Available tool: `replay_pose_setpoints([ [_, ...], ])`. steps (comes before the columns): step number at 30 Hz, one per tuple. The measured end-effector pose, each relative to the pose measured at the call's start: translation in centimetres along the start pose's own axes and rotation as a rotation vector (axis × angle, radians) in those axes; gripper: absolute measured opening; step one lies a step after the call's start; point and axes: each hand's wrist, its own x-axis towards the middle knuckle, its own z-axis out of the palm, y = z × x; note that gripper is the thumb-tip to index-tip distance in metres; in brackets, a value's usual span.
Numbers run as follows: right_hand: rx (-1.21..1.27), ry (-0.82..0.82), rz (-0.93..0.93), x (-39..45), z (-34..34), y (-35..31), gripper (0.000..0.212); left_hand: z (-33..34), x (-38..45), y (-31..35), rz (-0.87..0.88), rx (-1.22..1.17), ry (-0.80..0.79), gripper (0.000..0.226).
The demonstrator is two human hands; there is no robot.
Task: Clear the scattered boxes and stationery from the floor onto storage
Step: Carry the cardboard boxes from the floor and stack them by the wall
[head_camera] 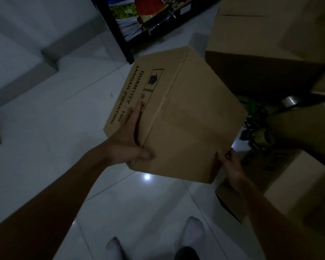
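Sealed cardboard box (178,117) is up off the white tiled floor (45,147), carried between both hands over the person's socked feet (193,231). Left hand (128,141) lies flat along the printed side, fingers nearly straight and pressed to the card, thumb hooked over the top edge near the corner; right hand (231,166) grips the near right corner, fingers curled round the edge, though how far they reach under is hidden. Main risk, imo: the hold is mostly side pressure w/ little support underneath, so if the contents are heavy or shift, the box could slide down thru the palms or twist out at the right corner. Light is dim and there's clutter close by on the right, i.e. big stacked boxes (270,44), tape rolls (261,139) and dark bits on the floor, plus a black shelf frame (120,34) ahead, so a blind step or swing could clip sth & jolt the grip
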Motion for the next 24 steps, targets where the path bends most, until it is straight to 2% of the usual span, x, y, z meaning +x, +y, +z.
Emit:
replay_pose_setpoints([
  [2,0.026,-0.037,0.05,-0.2,-0.3,0.4,0.079,-0.1,-0.3,-0.4,0.014,-0.025,-0.008,0.152],
  [3,0.054,-0.074,0.053,-0.5,-0.3,0.5,0.079,-0.3,-0.5,-0.7,0.02,-0.027,-0.01,0.151],
  [5,0.102,-0.133,0.045,-1.4,0.3,0.4,0.061,-0.7,-1.2,-1.3,0.015,-0.03,0.001,0.151],
  [7,0.15,-0.134,0.03,-2.6,1.0,0.2,0.056,-0.8,-2.4,-2.4,-0.01,-0.071,0.015,0.151],
  [8,0.177,-0.119,0.02,-3.4,1.4,0.0,0.064,-0.7,-3.2,-3.1,-0.022,-0.111,0.024,0.151],
  [11,0.17,-0.113,-0.016,-6.1,2.4,-1.1,0.114,-0.6,-6.2,-5.1,-0.042,-0.266,0.108,0.143],
  [12,0.161,-0.119,-0.026,-7.1,2.6,-1.4,0.115,-0.8,-7.4,-5.7,-0.045,-0.307,0.144,0.14],
  [15,0.107,-0.17,-0.055,-10.3,4.6,-3.2,0.079,-2.0,-11.3,-7.2,-0.046,-0.397,0.236,0.134],
  [18,0.053,-0.188,-0.104,-12.7,7.5,-5.2,0.053,-4.4,-15.3,-9.1,-0.03,-0.503,0.284,0.125],
  [19,0.045,-0.187,-0.122,-13.7,8.8,-6.1,0.049,-5.4,-16.5,-9.9,-0.022,-0.547,0.299,0.122],
  [22,-0.042,-0.206,-0.173,-16.8,12.7,-8.1,0.058,-8.8,-20.3,-12.8,-0.049,-0.653,0.359,0.118],
  [24,-0.091,-0.231,-0.212,-19.1,15.6,-9.6,0.062,-11.2,-22.9,-15.1,-0.057,-0.714,0.406,0.106],
])
